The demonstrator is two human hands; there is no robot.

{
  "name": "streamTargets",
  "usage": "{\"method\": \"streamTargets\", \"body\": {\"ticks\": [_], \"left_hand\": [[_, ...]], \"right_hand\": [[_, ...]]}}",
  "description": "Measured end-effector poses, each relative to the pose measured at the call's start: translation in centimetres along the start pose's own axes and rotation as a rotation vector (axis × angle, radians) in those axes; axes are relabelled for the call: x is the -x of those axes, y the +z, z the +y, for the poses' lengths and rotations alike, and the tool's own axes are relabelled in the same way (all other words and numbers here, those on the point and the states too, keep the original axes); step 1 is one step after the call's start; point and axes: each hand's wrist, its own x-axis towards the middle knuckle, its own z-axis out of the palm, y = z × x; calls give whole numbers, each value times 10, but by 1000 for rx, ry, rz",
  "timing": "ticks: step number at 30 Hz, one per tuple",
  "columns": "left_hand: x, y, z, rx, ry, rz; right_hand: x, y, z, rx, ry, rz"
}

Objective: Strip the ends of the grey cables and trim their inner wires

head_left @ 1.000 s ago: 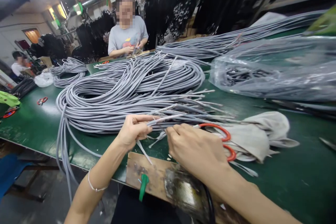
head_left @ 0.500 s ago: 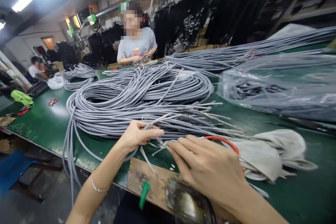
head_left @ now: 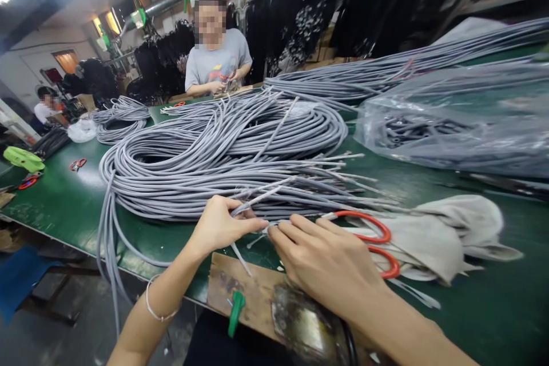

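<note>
My left hand [head_left: 218,227] is closed around a grey cable [head_left: 241,209], whose pale end points up to the right. My right hand [head_left: 326,260] has its fingertips pinched together beside my left thumb. Thin whitish bits show at its fingertips, but what it grips is mostly hidden. Beside that hand lie scissors with red handles [head_left: 389,235], partly covered by it. Just behind both hands spreads a large looped bundle of grey cables [head_left: 180,187], their pale trimmed ends towards the right. A narrow white strip [head_left: 241,259] hangs below my left hand.
At the table's front edge sits a wooden board [head_left: 227,277] with a green knob [head_left: 236,314] and a worn metal block [head_left: 306,326]. A pale cloth [head_left: 467,234] and a clear plastic bag [head_left: 429,143] lie right. Another person [head_left: 218,60] works across the green table [head_left: 64,206].
The view has shifted slightly, and more of the red scissor handles shows beside my right hand. My hands have come closer together, the left thumb now near the right fingertips.
</note>
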Motion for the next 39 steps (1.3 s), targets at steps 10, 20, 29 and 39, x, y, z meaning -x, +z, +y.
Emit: {"method": "streamTargets", "body": {"ticks": [10,20,29,39], "left_hand": [[4,3,6,-57,32,18],[8,-7,15,301,-53,-436],[9,-15,10,358,37,-366],[10,2,4,254,33,-399]], "right_hand": [[1,2,3,47,24,-33],[-1,-4,14,80,485,-264],[-8,-2,42,-482,756,-214],[-16,-4,9,-1453,924,-99]]}}
